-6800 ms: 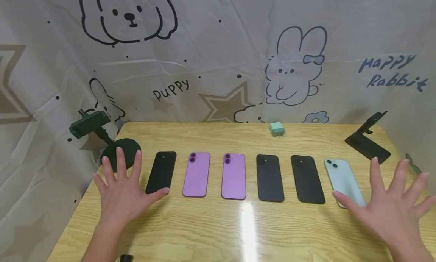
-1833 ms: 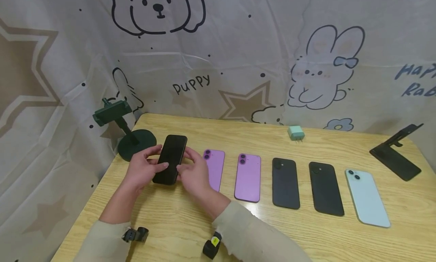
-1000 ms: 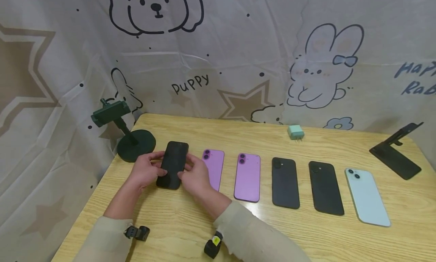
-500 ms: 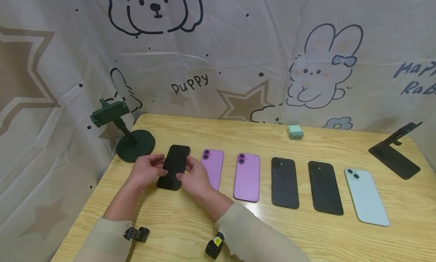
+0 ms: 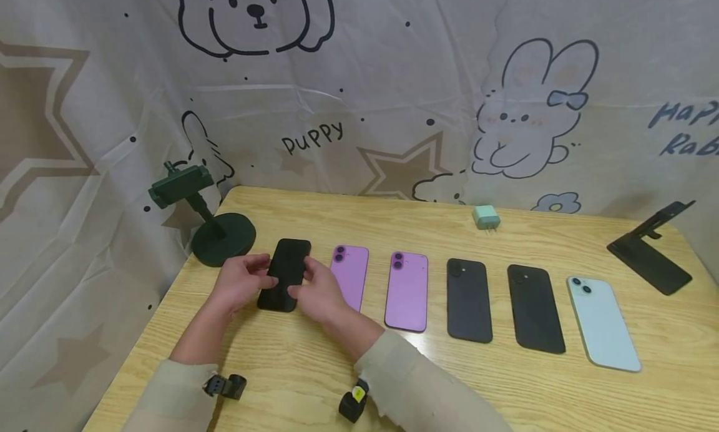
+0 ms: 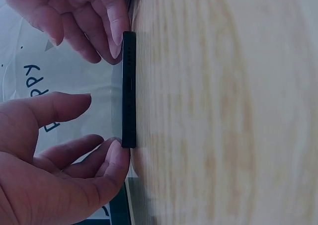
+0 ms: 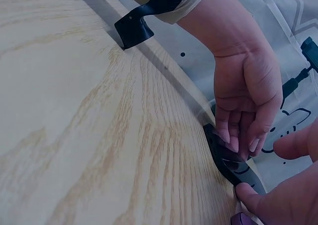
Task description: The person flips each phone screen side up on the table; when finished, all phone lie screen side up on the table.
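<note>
A black phone [image 5: 285, 273] lies flat on the table at the left end of a row of phones, no camera lenses visible on its upper face. My left hand [image 5: 240, 283] is at its left edge, my right hand [image 5: 322, 291] at its right edge. In the left wrist view, the fingers of my left hand [image 6: 64, 170] touch one end of the phone's edge [image 6: 129, 91] and those of my right hand [image 6: 74, 16] the other; both thumbs stand off it. The right wrist view shows a fingertip of my right hand [image 7: 283, 195] at the phone's corner [image 7: 218, 158].
To the right lie two purple phones [image 5: 349, 276] [image 5: 406, 291], two dark phones [image 5: 469, 301] [image 5: 536, 309] and a pale blue phone [image 5: 603, 324]. A green stand [image 5: 223, 240] is at back left, a black stand [image 5: 650, 263] at back right, a mint charger [image 5: 485, 218] behind the row.
Since the oldest frame, my spread hands have come to the leftmost phone, which now shows its other face. Lately it has come down flat, and the thumbs have lifted off it.
</note>
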A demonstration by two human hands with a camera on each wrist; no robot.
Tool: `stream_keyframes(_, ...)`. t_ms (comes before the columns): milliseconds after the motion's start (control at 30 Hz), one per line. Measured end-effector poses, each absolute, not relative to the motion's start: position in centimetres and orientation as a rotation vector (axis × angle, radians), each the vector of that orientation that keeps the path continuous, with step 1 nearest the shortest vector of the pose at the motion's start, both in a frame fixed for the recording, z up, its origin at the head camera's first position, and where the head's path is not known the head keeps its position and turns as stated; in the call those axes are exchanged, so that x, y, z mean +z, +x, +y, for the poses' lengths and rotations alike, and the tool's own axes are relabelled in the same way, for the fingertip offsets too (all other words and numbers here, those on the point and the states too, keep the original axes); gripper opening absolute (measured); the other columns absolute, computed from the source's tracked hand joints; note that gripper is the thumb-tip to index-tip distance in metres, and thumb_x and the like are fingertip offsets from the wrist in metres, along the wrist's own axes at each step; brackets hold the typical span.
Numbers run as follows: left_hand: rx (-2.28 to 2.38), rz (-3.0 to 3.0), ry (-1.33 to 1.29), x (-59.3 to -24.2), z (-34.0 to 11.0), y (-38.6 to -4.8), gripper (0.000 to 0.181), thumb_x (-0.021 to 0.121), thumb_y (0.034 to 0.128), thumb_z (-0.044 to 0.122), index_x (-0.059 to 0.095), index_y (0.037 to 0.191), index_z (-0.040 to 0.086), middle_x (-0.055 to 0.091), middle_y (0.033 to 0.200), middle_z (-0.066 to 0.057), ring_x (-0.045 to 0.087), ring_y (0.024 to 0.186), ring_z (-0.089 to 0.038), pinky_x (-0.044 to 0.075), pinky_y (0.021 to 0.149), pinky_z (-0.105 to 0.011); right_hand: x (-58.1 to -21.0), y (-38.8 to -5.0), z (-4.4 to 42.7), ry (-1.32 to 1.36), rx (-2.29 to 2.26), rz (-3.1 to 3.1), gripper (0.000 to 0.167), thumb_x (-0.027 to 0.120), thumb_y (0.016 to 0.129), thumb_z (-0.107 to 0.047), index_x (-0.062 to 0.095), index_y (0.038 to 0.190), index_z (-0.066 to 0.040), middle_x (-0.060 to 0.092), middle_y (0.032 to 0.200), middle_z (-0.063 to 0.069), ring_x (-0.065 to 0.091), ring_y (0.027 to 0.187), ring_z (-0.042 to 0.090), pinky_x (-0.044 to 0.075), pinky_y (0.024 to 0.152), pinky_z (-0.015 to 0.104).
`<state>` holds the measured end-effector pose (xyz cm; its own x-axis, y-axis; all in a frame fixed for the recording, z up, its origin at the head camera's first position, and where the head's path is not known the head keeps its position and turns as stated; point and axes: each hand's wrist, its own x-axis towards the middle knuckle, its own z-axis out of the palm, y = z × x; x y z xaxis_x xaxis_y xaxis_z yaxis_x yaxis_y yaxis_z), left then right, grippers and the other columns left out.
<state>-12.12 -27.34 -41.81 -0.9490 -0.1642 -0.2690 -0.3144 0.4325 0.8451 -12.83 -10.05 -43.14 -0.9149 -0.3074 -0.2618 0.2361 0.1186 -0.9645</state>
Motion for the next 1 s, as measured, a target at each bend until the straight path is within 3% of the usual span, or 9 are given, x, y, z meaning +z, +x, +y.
stream_keyframes(467, 1.275, 2.8, -0.371, -40.8, -24.8, -11.2, 0.067, 0.073, 0.0894, 0.011, 0.043, 0.146, -0.009, 0.049, 0.14, -0.03, 0.047, 0.126, -0.046, 0.044, 0.098, -0.055, -42.1, -11.2, -5.7, -0.221, -1.89, 1.992, 0.066, 0.067, 0.092, -0.002, 0.038, 0.151, 0.001, 0.047, 0.145, 0.018, 0.047, 0.131, 0.033, 0.041, 0.105, 0.043)
stream_keyframes(800, 1.38, 2.805, -0.214, -40.4, -20.7, -11.2, 0.058, 0.076, 0.0878, 0.01, 0.053, 0.139, -0.006, 0.063, 0.123, -0.019, 0.058, 0.104, -0.031, 0.051, 0.087, -0.043, -41.8, -10.9, -0.6, -0.165, -1.882, 2.078, 0.073, 0.067, 0.091, -0.006, 0.032, 0.155, -0.003, 0.042, 0.15, 0.017, 0.044, 0.135, 0.034, 0.038, 0.107, 0.047)
stream_keyframes(1000, 1.368, 2.742, -0.153, -41.0, -19.3, -11.5, 0.061, 0.077, 0.0867, 0.01, 0.052, 0.14, -0.006, 0.062, 0.125, -0.018, 0.059, 0.105, -0.03, 0.05, 0.088, -0.042, -42.0, -11.5, 0.9, -0.107, -1.901, 2.104, 0.078, 0.068, 0.091, -0.006, 0.025, 0.157, -0.003, 0.036, 0.154, 0.019, 0.04, 0.137, 0.037, 0.039, 0.105, 0.05)
